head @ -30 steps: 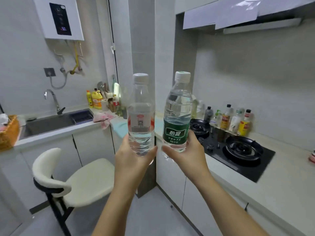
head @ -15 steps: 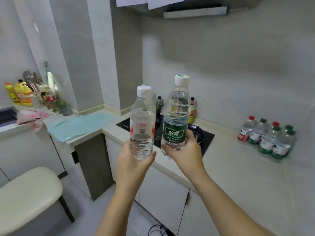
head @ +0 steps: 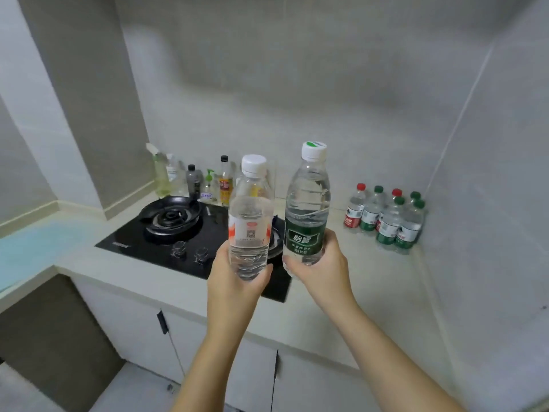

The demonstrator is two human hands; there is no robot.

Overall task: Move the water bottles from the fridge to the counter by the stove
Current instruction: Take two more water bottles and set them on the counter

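Note:
My left hand (head: 234,281) grips the base of a clear water bottle with a red-and-white label (head: 251,218), held upright over the front of the stove. My right hand (head: 322,270) grips a taller water bottle with a green label (head: 307,212), also upright, just to the right of the first. Both bottles have white caps. The pale counter (head: 365,281) runs to the right of the black gas stove (head: 178,233). Several water bottles with red and green caps (head: 386,218) stand grouped in the counter's back right corner by the wall.
Condiment and sauce bottles (head: 193,179) line the wall behind the stove. A light blue cloth (head: 32,251) lies on the lower counter at left. White cabinet doors (head: 142,325) sit under the counter. Tiled walls close the corner at right.
The view has swung right from the sink and chair to the stove counter and drawn closer. Both hands still hold their bottles upright, now over the stove's front edge.

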